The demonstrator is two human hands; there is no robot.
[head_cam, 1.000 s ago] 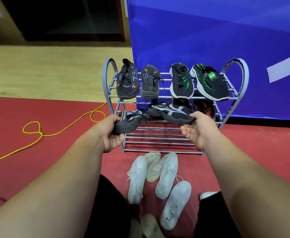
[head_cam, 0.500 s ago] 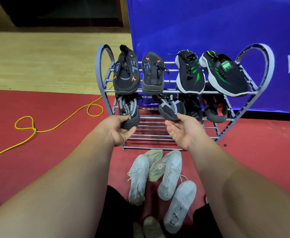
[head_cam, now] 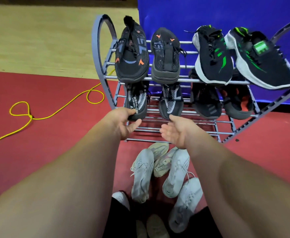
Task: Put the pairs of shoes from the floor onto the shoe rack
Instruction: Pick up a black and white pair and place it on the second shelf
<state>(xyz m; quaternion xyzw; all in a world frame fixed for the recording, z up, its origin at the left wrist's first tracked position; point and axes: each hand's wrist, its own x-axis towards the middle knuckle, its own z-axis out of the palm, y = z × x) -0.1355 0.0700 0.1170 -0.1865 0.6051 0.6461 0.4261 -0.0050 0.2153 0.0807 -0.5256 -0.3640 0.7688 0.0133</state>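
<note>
Left hand [head_cam: 121,121] touches racked shoe [head_cam: 137,102] (right hand [head_cam: 175,133] near).

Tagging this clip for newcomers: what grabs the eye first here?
The grey shoe rack stands against a blue backdrop, black pairs on its top and middle shelves. The left hand touches the toe of a grey-patterned black shoe on the middle shelf; the right hand lies open, palm up, just in front of its partner. White shoes lie jumbled on the red floor in front of the rack.

Black-and-grey pair [head_cam: 170,103] sits mid-shelf on the shoe rack [head_cam: 97,48] (white shoes [head_cam: 142,174] on floor).
</note>
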